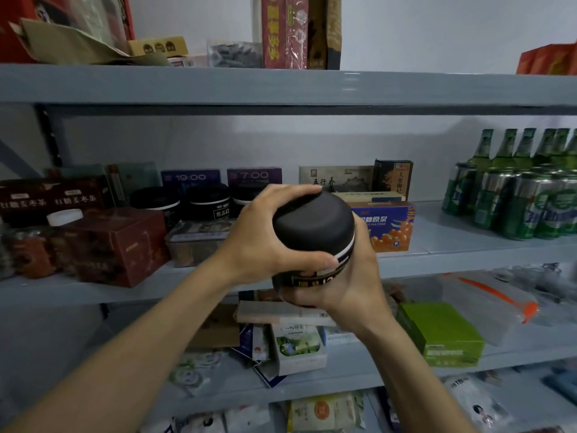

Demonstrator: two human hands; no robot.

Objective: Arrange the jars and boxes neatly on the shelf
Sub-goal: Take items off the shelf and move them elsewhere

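I hold a black jar (312,226) with a black lid and a white band in front of the middle shelf (437,260). My left hand (265,239) grips its lid from the left, thumb along the lower edge. My right hand (352,285) grips the jar's body from below and the right. On the shelf behind stand similar black jars (206,201), a dark red box (121,245), a blue and orange box (387,226) and purple boxes (254,176) at the back.
Green cans (515,204) and green bottles (527,148) fill the shelf's right end. A clear plastic container (196,242) lies beside the red box. The upper shelf (281,85) carries tall red boxes (284,29). A green box (443,332) and scattered packets lie on the lower shelf.
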